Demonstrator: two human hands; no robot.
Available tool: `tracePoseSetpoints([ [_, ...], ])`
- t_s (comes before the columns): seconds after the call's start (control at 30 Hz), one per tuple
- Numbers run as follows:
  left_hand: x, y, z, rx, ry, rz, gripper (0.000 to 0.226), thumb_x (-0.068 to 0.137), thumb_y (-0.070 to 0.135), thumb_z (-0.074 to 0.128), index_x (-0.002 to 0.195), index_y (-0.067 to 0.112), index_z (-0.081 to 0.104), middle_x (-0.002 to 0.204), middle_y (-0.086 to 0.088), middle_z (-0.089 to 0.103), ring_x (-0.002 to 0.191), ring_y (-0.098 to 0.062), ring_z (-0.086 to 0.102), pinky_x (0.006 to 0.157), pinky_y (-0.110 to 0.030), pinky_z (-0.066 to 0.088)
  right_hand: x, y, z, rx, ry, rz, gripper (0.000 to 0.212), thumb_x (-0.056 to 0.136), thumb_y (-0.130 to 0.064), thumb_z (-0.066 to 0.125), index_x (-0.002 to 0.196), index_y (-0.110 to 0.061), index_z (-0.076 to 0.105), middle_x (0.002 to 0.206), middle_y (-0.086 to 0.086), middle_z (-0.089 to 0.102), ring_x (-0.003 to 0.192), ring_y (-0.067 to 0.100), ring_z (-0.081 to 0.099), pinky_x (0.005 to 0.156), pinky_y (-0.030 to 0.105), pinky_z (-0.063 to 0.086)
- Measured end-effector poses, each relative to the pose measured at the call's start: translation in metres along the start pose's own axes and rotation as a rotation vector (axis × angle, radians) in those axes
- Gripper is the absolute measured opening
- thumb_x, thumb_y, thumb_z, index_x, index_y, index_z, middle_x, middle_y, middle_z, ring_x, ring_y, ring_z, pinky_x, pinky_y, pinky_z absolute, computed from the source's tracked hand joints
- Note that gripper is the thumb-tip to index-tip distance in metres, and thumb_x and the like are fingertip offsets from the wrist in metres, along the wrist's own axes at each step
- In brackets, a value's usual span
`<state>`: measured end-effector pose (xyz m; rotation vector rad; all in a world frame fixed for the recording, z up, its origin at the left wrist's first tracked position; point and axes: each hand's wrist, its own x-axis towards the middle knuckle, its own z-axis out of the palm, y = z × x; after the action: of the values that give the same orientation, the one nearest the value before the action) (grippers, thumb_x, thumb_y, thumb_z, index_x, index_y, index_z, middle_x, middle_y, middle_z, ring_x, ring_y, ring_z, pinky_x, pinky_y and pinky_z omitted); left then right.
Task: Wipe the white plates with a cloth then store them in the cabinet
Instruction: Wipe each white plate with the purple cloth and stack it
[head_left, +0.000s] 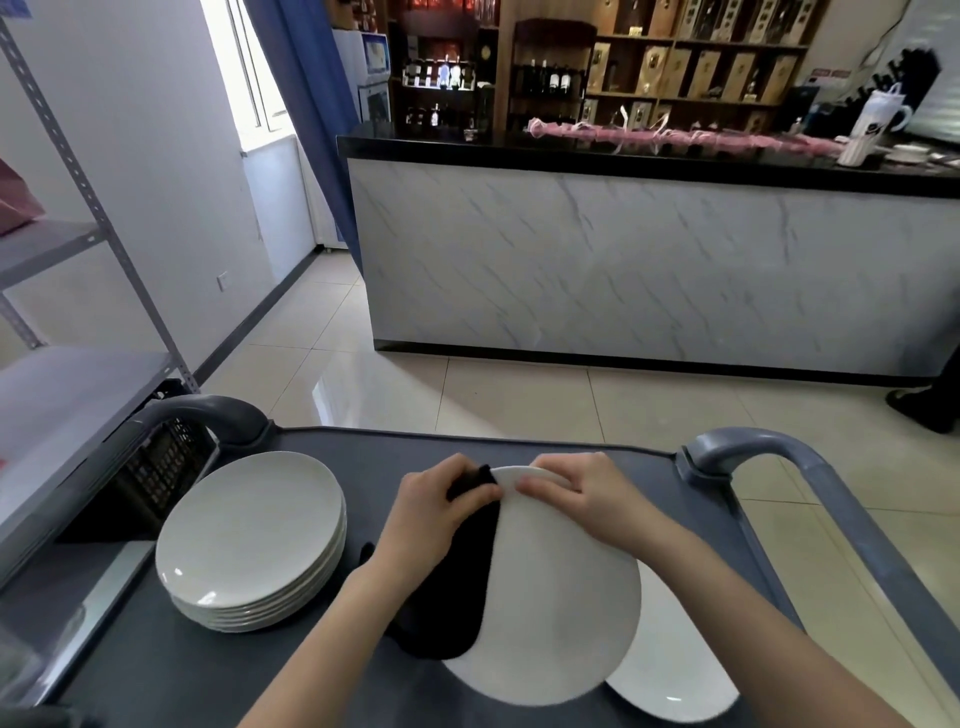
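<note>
Head view: round white plate (561, 597), black cloth (457, 587)

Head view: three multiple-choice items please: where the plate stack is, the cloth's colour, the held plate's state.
1. Where is the stack of plates?
A. In a sink.
B. On the cart, left of the held plate.
C. Inside a cabinet.

2. What colour is the cloth?
A. Black.
B. White.
C. Pink.

3. What state is the held plate in?
A. Lying untouched.
B. Broken in two.
C. Gripped at its rim by the right hand, the left hand holding the cloth on it.

Answers: 1 B, it sits on the cart's grey top; 2 A, plainly black; 3 C, both hands are on it.
</note>
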<state>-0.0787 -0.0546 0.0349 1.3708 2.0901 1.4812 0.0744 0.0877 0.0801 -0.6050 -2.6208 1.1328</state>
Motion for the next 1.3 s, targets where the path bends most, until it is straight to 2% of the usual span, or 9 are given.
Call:
tracePoseSetpoints([
  [0.1, -0.007, -0.006, 0.001, -0.026, 0.18, -0.097, 0.032, 0.087, 0.03, 0.073, 0.065, 0.031, 0.049, 0.059, 0.014, 0.056, 0.056, -0.001, 0.048, 0.057, -0.012, 0.036, -0.008, 0.003, 0.004, 0.142, 0.147, -0.001, 0.033, 0.091, -0.044, 0.061, 0.071, -0.018, 0.062, 0.062, -0.006, 0.052, 0.061, 0.006, 0.046, 0.057, 0.027, 0.034],
  [0.2, -0.012, -0.013, -0.001, -0.115, 0.325, -0.283, 0.024, 0.089, 0.035, 0.068, 0.071, 0.025, 0.056, 0.065, 0.012, 0.061, 0.062, -0.003, 0.053, 0.058, -0.016, 0.038, -0.015, 0.005, 0.017, 0.378, 0.48, 0.081, 0.04, 0.095, -0.035, 0.064, 0.06, -0.019, 0.052, 0.057, -0.011, 0.044, 0.056, 0.006, 0.039, 0.052, 0.024, 0.031],
  [0.33, -0.016, -0.013, 0.008, -0.227, 0.439, -0.465, 0.026, 0.091, 0.041, 0.064, 0.077, 0.019, 0.058, 0.068, 0.009, 0.063, 0.072, -0.012, 0.058, 0.061, -0.025, 0.038, -0.017, -0.001, 0.043, 0.68, 0.808, 0.266, 0.034, 0.098, -0.032, 0.059, 0.066, -0.021, 0.064, 0.056, -0.011, 0.057, 0.052, 0.003, 0.048, 0.05, 0.015, 0.041],
  [0.53, 0.001, -0.005, -0.014, -0.123, 0.304, -0.27, 0.018, 0.087, 0.033, 0.071, 0.075, 0.026, 0.06, 0.07, 0.016, 0.065, 0.068, 0.001, 0.058, 0.059, -0.01, 0.04, -0.024, 0.007, 0.022, 0.461, 0.602, 0.193, 0.025, 0.097, -0.029, 0.059, 0.08, -0.013, 0.068, 0.071, 0.002, 0.068, 0.06, 0.003, 0.057, 0.056, 0.016, 0.045],
  [0.7, 0.012, 0.005, -0.019, -0.009, 0.051, -0.106, 0.014, 0.083, 0.029, 0.076, 0.077, 0.03, 0.063, 0.074, 0.02, 0.065, 0.071, 0.005, 0.059, 0.065, -0.007, 0.041, -0.016, -0.002, 0.006, 0.25, 0.298, 0.094, 0.036, 0.096, -0.034, 0.062, 0.075, -0.004, 0.062, 0.064, 0.001, 0.05, 0.06, 0.01, 0.044, 0.056, 0.027, 0.033],
  [0.87, 0.007, -0.002, -0.012, -0.129, 0.325, -0.26, 0.012, 0.087, 0.038, 0.07, 0.08, 0.033, 0.062, 0.075, 0.019, 0.067, 0.075, 0.002, 0.061, 0.061, -0.009, 0.04, -0.011, -0.01, 0.011, 0.461, 0.616, 0.141, 0.047, 0.095, -0.034, 0.063, 0.06, -0.01, 0.043, 0.058, -0.004, 0.038, 0.056, 0.01, 0.034, 0.052, 0.025, 0.029],
  [1.0, -0.004, -0.007, 0.009, -0.293, 0.483, -0.449, 0.013, 0.092, 0.037, 0.064, 0.085, 0.028, 0.06, 0.079, 0.009, 0.067, 0.084, -0.015, 0.063, 0.069, -0.028, 0.043, -0.007, -0.015, 0.037, 0.675, 0.894, 0.303, 0.03, 0.099, -0.036, 0.057, 0.077, -0.019, 0.066, 0.068, -0.006, 0.068, 0.064, 0.006, 0.059, 0.063, 0.027, 0.05],
  [1.13, -0.008, -0.014, -0.003, -0.371, 0.429, -0.395, 0.005, 0.092, 0.031, 0.066, 0.088, 0.031, 0.066, 0.083, 0.006, 0.072, 0.085, -0.013, 0.068, 0.076, -0.031, 0.052, -0.018, 0.0, 0.027, 0.468, 0.653, 0.22, 0.037, 0.088, -0.055, 0.059, 0.083, -0.018, 0.062, 0.069, -0.002, 0.064, 0.063, 0.007, 0.055, 0.06, 0.026, 0.045],
  [1.3, 0.002, -0.003, -0.018, -0.123, 0.11, -0.085, 0.022, 0.088, 0.027, 0.072, 0.076, 0.044, 0.064, 0.075, 0.019, 0.068, 0.071, 0.006, 0.06, 0.066, -0.007, 0.042, -0.004, 0.002, -0.011, 0.27, 0.147, 0.121, 0.022, 0.079, -0.054, 0.066, 0.098, -0.044, 0.066, 0.091, -0.014, 0.074, 0.082, 0.006, 0.07, 0.07, 0.03, 0.057],
])
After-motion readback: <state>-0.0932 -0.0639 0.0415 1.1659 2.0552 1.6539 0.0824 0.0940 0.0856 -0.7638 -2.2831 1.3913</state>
